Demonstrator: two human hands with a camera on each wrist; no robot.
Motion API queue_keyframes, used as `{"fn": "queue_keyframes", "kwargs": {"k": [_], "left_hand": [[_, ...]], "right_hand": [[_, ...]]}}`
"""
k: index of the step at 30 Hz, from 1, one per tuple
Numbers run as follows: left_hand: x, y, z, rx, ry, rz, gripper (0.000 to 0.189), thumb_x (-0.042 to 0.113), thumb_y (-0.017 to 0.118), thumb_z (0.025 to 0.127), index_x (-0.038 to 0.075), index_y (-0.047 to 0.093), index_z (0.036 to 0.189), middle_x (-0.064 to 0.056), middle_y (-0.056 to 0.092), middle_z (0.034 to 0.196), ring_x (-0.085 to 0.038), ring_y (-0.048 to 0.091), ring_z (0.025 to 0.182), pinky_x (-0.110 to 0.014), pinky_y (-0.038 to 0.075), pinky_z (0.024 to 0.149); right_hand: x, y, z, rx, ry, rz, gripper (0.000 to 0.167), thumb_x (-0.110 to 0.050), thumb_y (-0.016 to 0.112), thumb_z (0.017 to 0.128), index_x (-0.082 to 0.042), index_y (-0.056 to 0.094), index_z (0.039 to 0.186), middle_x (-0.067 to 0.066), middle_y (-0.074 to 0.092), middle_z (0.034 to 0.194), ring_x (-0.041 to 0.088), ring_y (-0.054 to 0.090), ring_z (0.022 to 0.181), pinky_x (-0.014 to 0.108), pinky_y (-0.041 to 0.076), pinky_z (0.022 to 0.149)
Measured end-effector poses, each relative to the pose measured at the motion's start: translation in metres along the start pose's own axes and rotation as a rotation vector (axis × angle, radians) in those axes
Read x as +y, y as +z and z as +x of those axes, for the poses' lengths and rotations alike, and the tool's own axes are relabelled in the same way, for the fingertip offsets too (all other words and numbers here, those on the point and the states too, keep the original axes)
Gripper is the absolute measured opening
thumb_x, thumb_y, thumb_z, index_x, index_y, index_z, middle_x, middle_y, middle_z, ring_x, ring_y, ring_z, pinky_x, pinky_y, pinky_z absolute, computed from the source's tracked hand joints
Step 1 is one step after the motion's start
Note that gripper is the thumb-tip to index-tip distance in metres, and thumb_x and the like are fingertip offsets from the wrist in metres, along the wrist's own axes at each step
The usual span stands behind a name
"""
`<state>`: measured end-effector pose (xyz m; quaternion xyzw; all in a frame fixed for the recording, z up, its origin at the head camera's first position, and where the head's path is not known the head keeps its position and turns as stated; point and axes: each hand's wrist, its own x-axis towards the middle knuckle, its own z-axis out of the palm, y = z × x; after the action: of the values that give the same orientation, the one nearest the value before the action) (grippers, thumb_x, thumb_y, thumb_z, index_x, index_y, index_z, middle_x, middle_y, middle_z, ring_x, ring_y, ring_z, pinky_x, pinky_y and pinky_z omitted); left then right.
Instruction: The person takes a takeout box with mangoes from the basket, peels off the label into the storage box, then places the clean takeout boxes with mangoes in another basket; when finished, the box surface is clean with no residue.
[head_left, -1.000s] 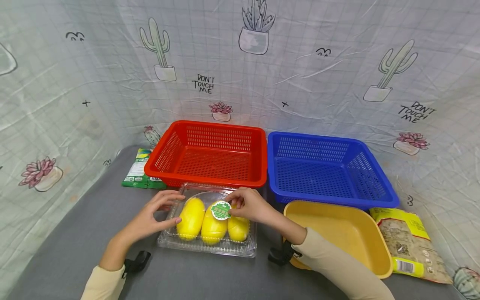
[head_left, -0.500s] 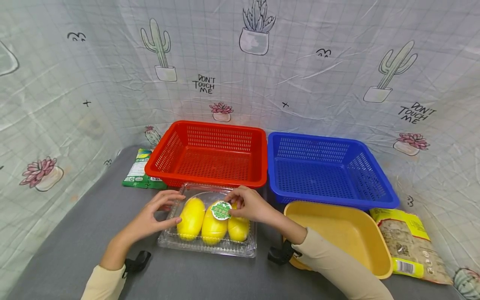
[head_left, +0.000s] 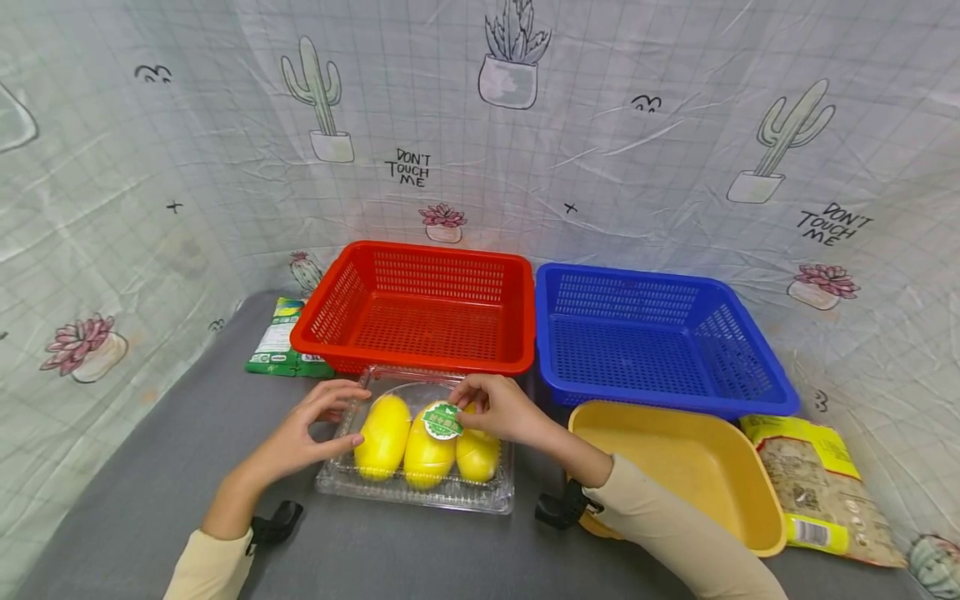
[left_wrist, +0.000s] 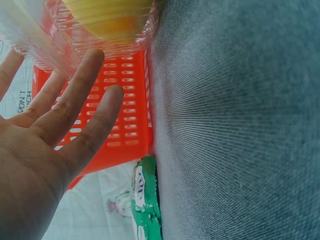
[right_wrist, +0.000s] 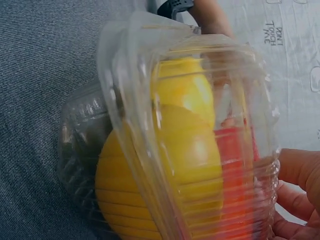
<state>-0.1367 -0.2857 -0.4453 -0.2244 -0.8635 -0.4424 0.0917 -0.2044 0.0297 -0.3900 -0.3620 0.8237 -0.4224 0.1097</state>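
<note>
A clear plastic clamshell box [head_left: 420, 498] lies on the grey tabletop, with three yellow oval fruits [head_left: 382, 437] inside; their exact kind is unclear. On top of its lid is a round green-and-white sticker [head_left: 442, 420]. The right hand [head_left: 504, 408] pinches the sticker's right edge between thumb and fingers. Along the box's left side, the left hand [head_left: 311, 429] rests with fingers spread and loosely bent. The left wrist view shows that hand [left_wrist: 55, 130] with its fingertips by the box's ribbed wall. In the right wrist view, the fingers [right_wrist: 295, 200] meet the lid; the sticker is hidden there.
Behind the box stands a red basket [head_left: 435, 367], with a blue basket [head_left: 667, 400] to its right. A yellow tray [head_left: 675, 458] sits under the right forearm. A green packet [head_left: 273, 354] lies at left, a brown-and-yellow bag [head_left: 817, 483] at far right.
</note>
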Motion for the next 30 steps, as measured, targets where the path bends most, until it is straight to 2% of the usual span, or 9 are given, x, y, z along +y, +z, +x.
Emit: {"fn": "queue_keyframes", "kwargs": {"k": [15,30], "left_hand": [[-0.0004,0.0009,0.0003,0.001,0.001,-0.014,0.053,0.005,0.076,0.081,0.012,0.058,0.13,-0.005,0.047,0.131,-0.005,0.054,0.106,-0.033,0.052,0.087],[-0.0025,0.0024,-0.0003,0.007,0.001,-0.001,0.053,0.006,0.076,0.081,0.012,0.058,0.13,-0.004,0.046,0.132,-0.007,0.054,0.107,-0.034,0.052,0.087]], "right_hand": [[0.003,0.0035,0.0021,0.039,0.002,0.037,0.004,-0.003,0.066,0.089,-0.003,0.069,0.092,0.003,0.062,0.081,0.007,0.048,0.063,0.018,0.042,0.055],[0.0058,0.0028,0.0011,0.042,0.011,0.122,0.006,-0.004,0.066,0.089,-0.001,0.069,0.093,0.006,0.062,0.082,0.011,0.05,0.067,0.019,0.044,0.061]]}}
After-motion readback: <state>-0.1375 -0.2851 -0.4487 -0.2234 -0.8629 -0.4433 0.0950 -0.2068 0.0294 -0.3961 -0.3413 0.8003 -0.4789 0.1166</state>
